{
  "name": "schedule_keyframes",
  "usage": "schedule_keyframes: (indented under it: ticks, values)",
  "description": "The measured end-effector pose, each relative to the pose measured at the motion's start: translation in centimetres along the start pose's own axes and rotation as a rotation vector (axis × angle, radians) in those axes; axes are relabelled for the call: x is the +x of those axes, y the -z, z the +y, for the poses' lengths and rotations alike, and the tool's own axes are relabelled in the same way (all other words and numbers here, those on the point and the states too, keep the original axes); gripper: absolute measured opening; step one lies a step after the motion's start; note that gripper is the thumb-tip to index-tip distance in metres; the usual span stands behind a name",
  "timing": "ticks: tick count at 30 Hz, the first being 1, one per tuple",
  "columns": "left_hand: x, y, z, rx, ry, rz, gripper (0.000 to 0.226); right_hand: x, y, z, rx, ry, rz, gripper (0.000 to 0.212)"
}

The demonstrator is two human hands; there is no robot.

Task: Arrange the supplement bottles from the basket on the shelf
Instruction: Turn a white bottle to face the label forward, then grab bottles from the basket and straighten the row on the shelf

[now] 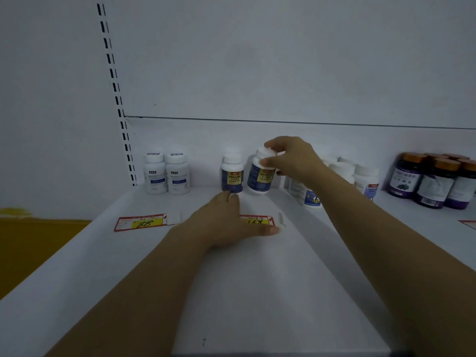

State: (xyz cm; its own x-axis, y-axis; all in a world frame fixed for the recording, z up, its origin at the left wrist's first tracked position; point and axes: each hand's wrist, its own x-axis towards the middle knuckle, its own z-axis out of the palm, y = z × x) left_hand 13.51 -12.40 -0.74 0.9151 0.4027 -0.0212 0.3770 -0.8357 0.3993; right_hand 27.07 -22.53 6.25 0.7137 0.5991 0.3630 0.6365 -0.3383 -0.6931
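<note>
My right hand [288, 157] grips the white cap of a white supplement bottle with a blue and yellow label [258, 176]; the bottle tilts, its base at the white shelf [257, 279]. A matching bottle [232, 173] stands upright just to its left. My left hand [226, 222] lies flat on the shelf in front of that bottle, fingers straight and thumb out to the right. The basket is out of view.
Two white bottles [166, 173] stand at the back left near the slotted upright [121, 106]. Behind my right arm stand several white bottles [360, 176], and dark purple bottles with orange caps [435, 180] at the far right. Red-and-yellow price tags [140, 222] lie on the shelf.
</note>
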Motion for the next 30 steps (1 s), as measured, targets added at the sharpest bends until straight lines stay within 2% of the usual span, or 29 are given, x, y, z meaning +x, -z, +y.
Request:
schedule_keyframes:
  ticks: [3,7,10,16,19,23,26,30]
  values:
    - [-0.2,0.1,0.0,0.106,0.013,-0.122,0.127,1.3,-1.3,-0.2,-0.061,0.005,-0.018,0.048]
    - [-0.2,-0.1,0.0,0.112,-0.002,-0.138,0.127,2.0,-3.1,0.4,-0.125,0.023,-0.037,0.044]
    - [-0.2,-0.2,-0.1,0.117,-0.010,-0.124,0.126,1.9,-3.9,1.3,-0.057,0.005,-0.020,0.039]
    - [-0.1,-0.4,-0.4,0.137,-0.003,-0.139,0.125,1.2,-3.8,1.2,-0.090,-0.001,-0.058,0.060]
    - [-0.2,-0.3,-0.6,0.128,-0.020,-0.115,0.126,0.5,-1.6,0.6,-0.174,0.013,-0.050,0.060]
    - [-0.6,-0.1,-0.4,0.087,-0.097,-0.019,0.131,-0.4,4.3,0.3,-0.301,0.067,-0.023,0.043]
    - [-0.8,0.0,2.2,0.103,-0.108,-0.005,0.126,-0.9,8.3,1.0,-0.422,0.085,-0.031,0.035]
    - [-1.1,-0.4,7.5,0.205,-0.081,-0.052,0.116,-1.5,10.1,2.7,-0.529,0.110,-0.122,0.035]
